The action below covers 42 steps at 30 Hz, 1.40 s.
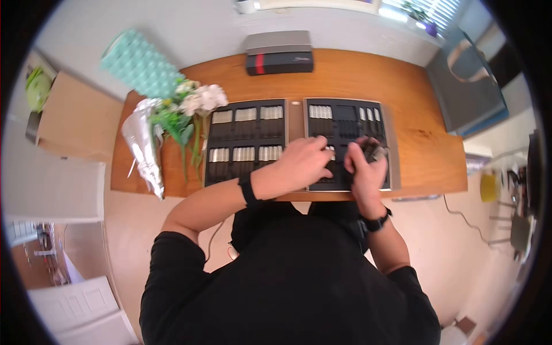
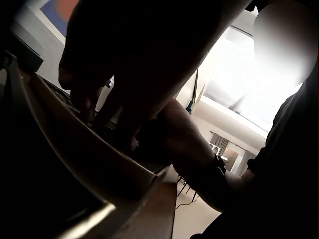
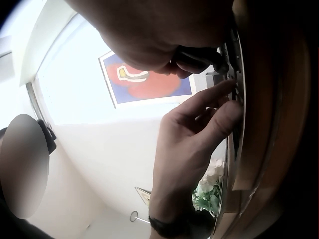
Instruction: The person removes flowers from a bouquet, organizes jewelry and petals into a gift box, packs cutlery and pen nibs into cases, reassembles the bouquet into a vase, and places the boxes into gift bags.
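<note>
An open two-part case with black trays (image 1: 337, 186) lies on the table, its compartments filled with rows of slim pieces with silvery ends (image 1: 320, 111). Over the lower left compartment of the right tray, my left hand (image 1: 299, 164) reaches down, thumb and forefinger apart; in the right wrist view the left hand's (image 3: 187, 134) fingertips are at the tray's edge. My right hand (image 1: 368, 172) is above the tray's right side, curled round dark slender pieces (image 1: 375, 150). The same dark pieces (image 3: 194, 57) show under its fingers in the right wrist view. Their exact shape is blurred.
White flowers (image 1: 204, 99), a silver-wrapped cone (image 1: 142, 141) and a teal bumpy wrap (image 1: 141, 63) lie left of the case. Behind it is a grey and black box (image 1: 280, 53). A blue-grey bag (image 1: 468, 86) stands at the right back corner of the wooden table (image 1: 422, 121).
</note>
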Motion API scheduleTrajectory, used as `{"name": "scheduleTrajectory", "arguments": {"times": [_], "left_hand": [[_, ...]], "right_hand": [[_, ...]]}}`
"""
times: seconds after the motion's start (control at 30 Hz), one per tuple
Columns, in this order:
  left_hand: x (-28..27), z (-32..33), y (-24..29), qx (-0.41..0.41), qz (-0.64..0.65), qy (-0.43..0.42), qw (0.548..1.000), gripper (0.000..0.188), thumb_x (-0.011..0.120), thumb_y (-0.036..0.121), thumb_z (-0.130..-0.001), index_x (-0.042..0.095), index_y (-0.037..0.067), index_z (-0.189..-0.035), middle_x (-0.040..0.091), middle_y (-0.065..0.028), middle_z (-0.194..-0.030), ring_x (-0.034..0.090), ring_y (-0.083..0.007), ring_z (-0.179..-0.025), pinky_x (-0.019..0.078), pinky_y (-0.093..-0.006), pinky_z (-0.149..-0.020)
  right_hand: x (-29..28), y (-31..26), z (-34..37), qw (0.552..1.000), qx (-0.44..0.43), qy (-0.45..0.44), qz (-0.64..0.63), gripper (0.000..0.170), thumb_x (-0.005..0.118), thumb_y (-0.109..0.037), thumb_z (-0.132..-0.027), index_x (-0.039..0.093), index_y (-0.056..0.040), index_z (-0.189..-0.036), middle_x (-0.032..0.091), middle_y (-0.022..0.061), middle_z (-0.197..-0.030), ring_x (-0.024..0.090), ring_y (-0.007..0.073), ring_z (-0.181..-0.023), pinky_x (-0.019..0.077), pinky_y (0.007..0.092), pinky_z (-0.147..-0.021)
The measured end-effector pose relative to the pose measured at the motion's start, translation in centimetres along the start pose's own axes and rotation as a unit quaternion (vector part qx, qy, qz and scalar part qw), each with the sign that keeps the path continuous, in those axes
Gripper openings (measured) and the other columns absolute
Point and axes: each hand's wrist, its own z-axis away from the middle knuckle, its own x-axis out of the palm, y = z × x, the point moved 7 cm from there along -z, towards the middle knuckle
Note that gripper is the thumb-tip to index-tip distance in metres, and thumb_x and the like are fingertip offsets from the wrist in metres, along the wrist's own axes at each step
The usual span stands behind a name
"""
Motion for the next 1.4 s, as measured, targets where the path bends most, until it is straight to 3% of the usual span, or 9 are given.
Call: {"name": "scheduleTrajectory", "arguments": {"times": [0.13, 0.27, 0.33, 0.37, 0.43, 0.6, 0.8, 0.87, 1.4], "left_hand": [[-3.4, 3.0, 1.1, -0.012, 0.037, 0.044, 0.998, 0.05, 0.094, 0.033, -0.09, 0.075, 0.003, -0.125, 0.067, -0.013, -0.114, 0.072, -0.036, -0.103, 0.059, -0.0485, -0.088], [-5.7, 8.7, 0.1, -0.034, 0.012, 0.129, 0.991, 0.053, 0.098, 0.032, -0.086, 0.075, 0.004, -0.126, 0.067, -0.0105, -0.117, 0.07, -0.0334, -0.106, 0.0583, -0.0469, -0.093], [-5.5, 11.8, -1.1, -0.064, -0.02, 0.175, 0.982, 0.059, 0.099, 0.035, -0.083, 0.076, 0.005, -0.128, 0.07, -0.0106, -0.123, 0.07, -0.0344, -0.113, 0.0581, -0.0476, -0.101], [-5.3, 12.9, -1.4, -0.069, -0.03, 0.17, 0.983, 0.063, 0.1, 0.037, -0.081, 0.076, 0.005, -0.129, 0.071, -0.0114, -0.129, 0.07, -0.036, -0.123, 0.0571, -0.0487, -0.107], [-5.4, 14.8, -2.4, -0.082, -0.032, 0.175, 0.981, 0.063, 0.1, 0.037, -0.081, 0.076, 0.005, -0.129, 0.072, -0.0117, -0.131, 0.069, -0.0364, -0.125, 0.0567, -0.0497, -0.109], [-5.6, 17.6, -4.7, -0.107, -0.038, 0.19, 0.975, 0.064, 0.102, 0.035, -0.078, 0.078, 0.005, -0.129, 0.072, -0.0133, -0.136, 0.067, -0.0396, -0.131, 0.0554, -0.0531, -0.112], [-4.4, 19.8, -7.0, -0.104, -0.033, 0.199, 0.974, 0.065, 0.104, 0.031, -0.077, 0.077, 0.002, -0.129, 0.071, -0.0155, -0.139, 0.066, -0.0417, -0.131, 0.0552, -0.0549, -0.112], [-4.1, 20.0, -7.6, -0.113, -0.033, 0.186, 0.975, 0.065, 0.104, 0.031, -0.078, 0.076, 0.002, -0.129, 0.07, -0.0157, -0.139, 0.066, -0.042, -0.132, 0.0549, -0.055, -0.112], [-5.0, 18.9, -6.5, -0.107, -0.055, 0.212, 0.97, 0.063, 0.105, 0.027, -0.078, 0.076, 0.003, -0.129, 0.071, -0.0153, -0.138, 0.068, -0.0412, -0.129, 0.0556, -0.0534, -0.109]], "right_hand": [[-2.5, -4.7, 1.6, 0.996, -0.068, 0.002, 0.057, 0.015, 0.073, -0.004, -0.113, 0.062, -0.0053, -0.123, 0.061, 0.0024, -0.085, 0.056, 0.0105, -0.064, 0.0411, 0.0262, -0.055], [-10.3, -7.1, -0.8, 0.982, -0.113, 0.114, 0.101, 0.013, 0.071, -0.009, -0.116, 0.062, -0.0039, -0.125, 0.062, 0.0022, -0.089, 0.055, 0.009, -0.068, 0.04, 0.0243, -0.057], [-14.6, -7.1, -3.2, 0.98, -0.108, 0.13, 0.104, 0.011, 0.071, -0.01, -0.117, 0.063, -0.0042, -0.122, 0.062, 0.0016, -0.091, 0.057, 0.0092, -0.071, 0.0417, 0.0248, -0.057], [-16.9, -6.4, -4.4, 0.981, -0.076, 0.131, 0.119, 0.011, 0.073, -0.01, -0.116, 0.064, -0.0043, -0.119, 0.063, 0.0017, -0.09, 0.058, 0.0091, -0.071, 0.043, 0.0252, -0.057], [-18.5, -4.9, -5.4, 0.979, -0.015, 0.14, 0.144, 0.012, 0.076, -0.013, -0.114, 0.065, -0.0072, -0.113, 0.064, 0.0013, -0.09, 0.06, 0.009, -0.071, 0.0446, 0.0258, -0.058], [-11.5, -3.3, -4.9, 0.978, 0.03, 0.075, 0.193, 0.02, 0.081, -0.015, -0.111, 0.065, -0.0109, -0.101, 0.065, 0.0001, -0.082, 0.061, 0.0091, -0.069, 0.0457, 0.0257, -0.058], [-8.7, -1.3, -4.7, 0.974, -0.005, 0.111, 0.199, 0.015, 0.077, -0.012, -0.112, 0.069, -0.0045, -0.102, 0.066, 0.001, -0.08, 0.059, 0.0093, -0.065, 0.0432, 0.025, -0.057], [-8.4, -0.5, -4.6, 0.976, -0.008, 0.113, 0.183, 0.014, 0.078, -0.01, -0.111, 0.071, -0.0009, -0.103, 0.065, 0.001, -0.077, 0.061, 0.0096, -0.063, 0.0442, 0.0264, -0.054], [-8.4, -0.2, -3.9, 0.98, -0.035, 0.109, 0.162, 0.012, 0.076, -0.008, -0.112, 0.067, -0.0001, -0.114, 0.067, 0.0028, -0.081, 0.059, 0.0096, -0.064, 0.043, 0.0261, -0.056]]}}
